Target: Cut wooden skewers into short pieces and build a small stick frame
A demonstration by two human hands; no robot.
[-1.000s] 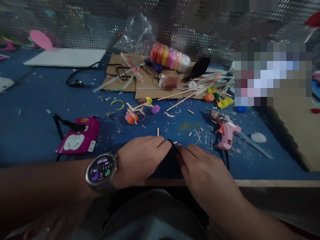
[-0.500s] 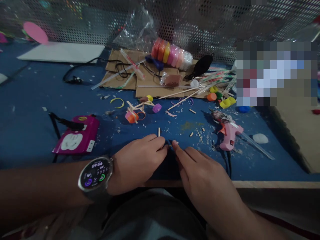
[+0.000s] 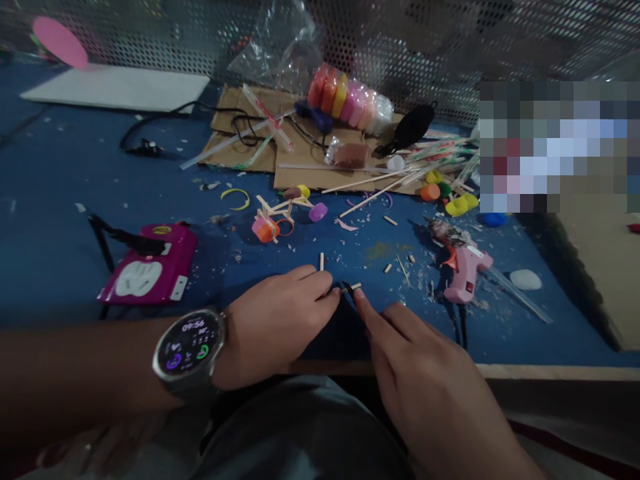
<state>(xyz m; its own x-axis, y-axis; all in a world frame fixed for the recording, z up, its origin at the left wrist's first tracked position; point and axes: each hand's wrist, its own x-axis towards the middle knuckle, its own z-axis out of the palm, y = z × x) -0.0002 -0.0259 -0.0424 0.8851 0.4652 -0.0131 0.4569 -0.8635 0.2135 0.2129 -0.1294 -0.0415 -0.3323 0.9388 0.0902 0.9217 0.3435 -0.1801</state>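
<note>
My left hand (image 3: 287,317), with a watch on its wrist, is closed in a pinch on a short wooden stick (image 3: 357,286). My right hand (image 3: 417,363) is closed round a craft knife, most of it hidden under the fingers. The knife's dark blade (image 3: 348,288) lies across the stick, close to my left fingertips. Another small wooden piece (image 3: 321,261) stands out just beyond my left knuckles. Farther up the table sits a little frame of glued sticks (image 3: 270,210) with orange, pink and purple clay pieces on it.
A pink glue gun (image 3: 465,270) with a clear glue stick lies right of my hands. At left is a magenta power box (image 3: 155,263) with a black plug. Cardboard (image 3: 320,177), straws, a clay pack (image 3: 350,100) and clay lumps fill the back. Wood scraps litter the blue table (image 3: 280,267).
My right hand has shifted slightly right and down, and more of the blade and stick now shows. My left hand keeps its pinch. The view has tilted a little.
</note>
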